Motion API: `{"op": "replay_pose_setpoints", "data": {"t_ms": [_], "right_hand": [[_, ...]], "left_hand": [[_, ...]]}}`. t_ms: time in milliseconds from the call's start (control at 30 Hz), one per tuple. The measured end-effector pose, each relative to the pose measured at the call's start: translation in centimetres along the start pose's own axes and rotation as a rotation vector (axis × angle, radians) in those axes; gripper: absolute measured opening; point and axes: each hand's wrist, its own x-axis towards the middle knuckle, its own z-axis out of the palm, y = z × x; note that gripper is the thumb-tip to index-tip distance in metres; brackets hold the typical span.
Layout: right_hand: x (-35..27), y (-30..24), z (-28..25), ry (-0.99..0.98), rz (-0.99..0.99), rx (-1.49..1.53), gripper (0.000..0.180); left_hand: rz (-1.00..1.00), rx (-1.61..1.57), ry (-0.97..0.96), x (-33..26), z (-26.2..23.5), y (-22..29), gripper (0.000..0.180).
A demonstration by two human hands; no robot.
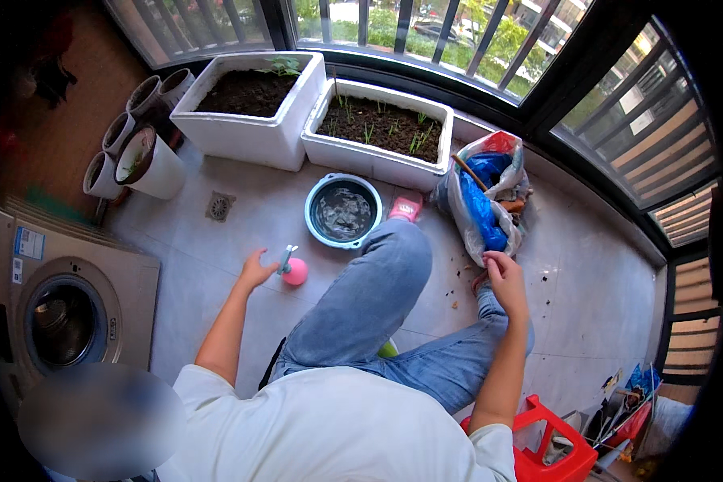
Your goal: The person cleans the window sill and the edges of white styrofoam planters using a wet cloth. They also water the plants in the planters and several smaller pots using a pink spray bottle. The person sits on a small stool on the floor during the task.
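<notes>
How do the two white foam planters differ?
The left foam planter looks taller; the right foam planter lower. The left shows a leafy plant near its back edge; the right, several thin green shoots spread across it. Both hold dark soil.

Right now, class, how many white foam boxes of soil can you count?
2: the deeper box at left, and the lower box to its right, between it and the plastic bag. None looks hidden.
</notes>
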Motion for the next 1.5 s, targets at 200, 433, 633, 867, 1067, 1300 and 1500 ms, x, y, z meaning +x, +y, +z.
{"op": "replay_pose_setpoints", "data": {"t_ms": [200,433,633,867,1067,1300,1500], "right_hand": [[-4.0,-3.8,-3.0,0.028,-0.119,-0.103,0.015],[-7.5,-6.5,-3.7,-0.007,-0.041,-0.170,0.015],[-4.8,-9.3,-2.6,-0.116,-0.083,-0.260,0.014],[0.5,-11.1,1.9,-0.375,-0.205,-0.302,0.015],[7.2,-8.9,8.5,-0.673,-0.218,-0.268,0.018],[13.6,-2.0,20.7,-0.725,-0.413,-0.546,0.026],[19.1,4.0,31.6,-0.733,-0.435,-0.642,0.021]], "left_hand": [[-0.054,-0.149,-0.081,-0.4,3.1,-2.0,0.086],[0.021,-0.060,0.047,2.3,6.3,-2.2,0.062],[-0.086,-0.194,-0.009,3.3,7.9,-3.6,0.037],[-0.195,-0.365,0.091,-0.4,5.6,-5.4,0.025],[-0.369,-0.684,0.139,-6.3,-0.3,-8.7,0.013],[-0.554,-0.537,0.211,-7.2,-2.0,-15.2,0.018],[-0.383,-0.192,0.457,-5.4,-2.8,-29.4,0.033]]}}
